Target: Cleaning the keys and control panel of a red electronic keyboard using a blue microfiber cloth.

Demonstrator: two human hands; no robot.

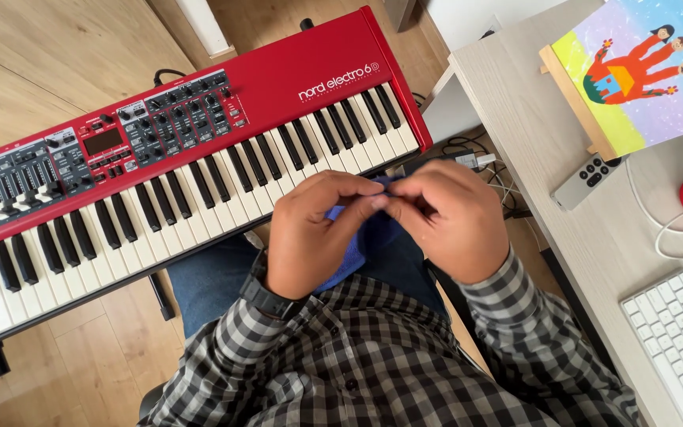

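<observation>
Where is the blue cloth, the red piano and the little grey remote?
blue cloth (347, 265), head view, on the fold below the hands.
red piano (294, 67), head view, on its red top panel.
grey remote (586, 180), head view, on its middle.

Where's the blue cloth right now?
In the head view, the blue cloth sits centre frame, pinched between the left hand and right hand, just below the red keyboard.

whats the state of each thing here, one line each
blue cloth: bunched, pinched between both hands
left hand: grip shut on the cloth
right hand: grip shut on the cloth
red keyboard: on its stand, keys untouched, display dark
painting: propped tilted on a small wooden easel
remote: lying flat on the desk
white keyboard: flat on the desk, untouched
</observation>
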